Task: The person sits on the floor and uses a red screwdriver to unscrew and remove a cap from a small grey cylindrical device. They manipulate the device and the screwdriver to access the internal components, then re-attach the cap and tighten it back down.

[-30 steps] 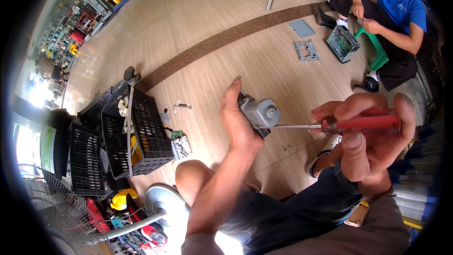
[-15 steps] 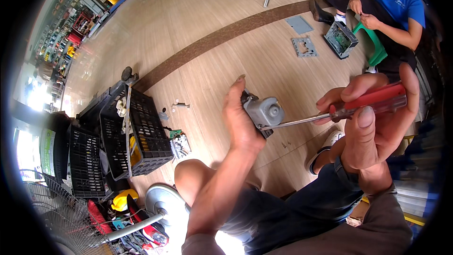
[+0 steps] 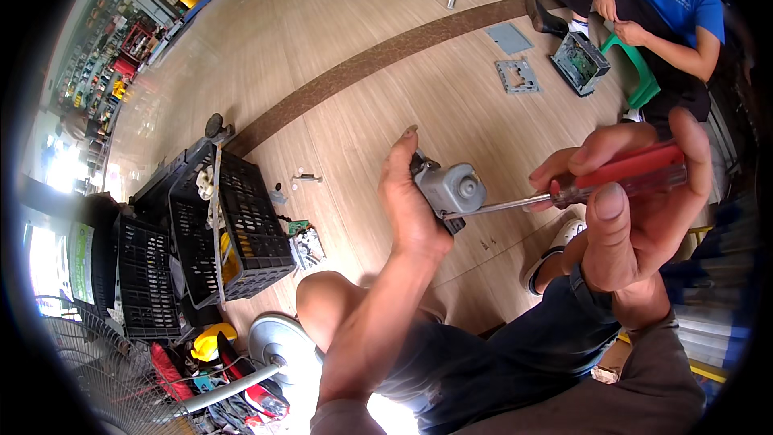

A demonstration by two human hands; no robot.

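Observation:
My left hand (image 3: pixel 407 201) is wrapped round a small grey electric motor (image 3: pixel 452 188) with a dark bracket at its base, held above the floor in front of my knees. My right hand (image 3: pixel 628 217) grips a screwdriver (image 3: pixel 636 173) with a clear red handle. Its metal shaft points left, and the tip touches the lower edge of the motor near the bracket. Exactly what the tip sits in is too small to make out. The palm side of my left hand and part of the bracket are hidden.
Black plastic crates (image 3: pixel 241 225) stand at left, with small parts (image 3: pixel 306 246) beside them. A fan (image 3: pixel 105 370) and its round base (image 3: pixel 278 338) are lower left. A person in a blue shirt (image 3: pixel 680 0) sits far right by an opened grey box (image 3: pixel 580 64) and a flat plate (image 3: pixel 510 38).
My right hand and the screwdriver have shifted slightly left, and the handle is turned a little. The motor in my left hand stays almost in place.

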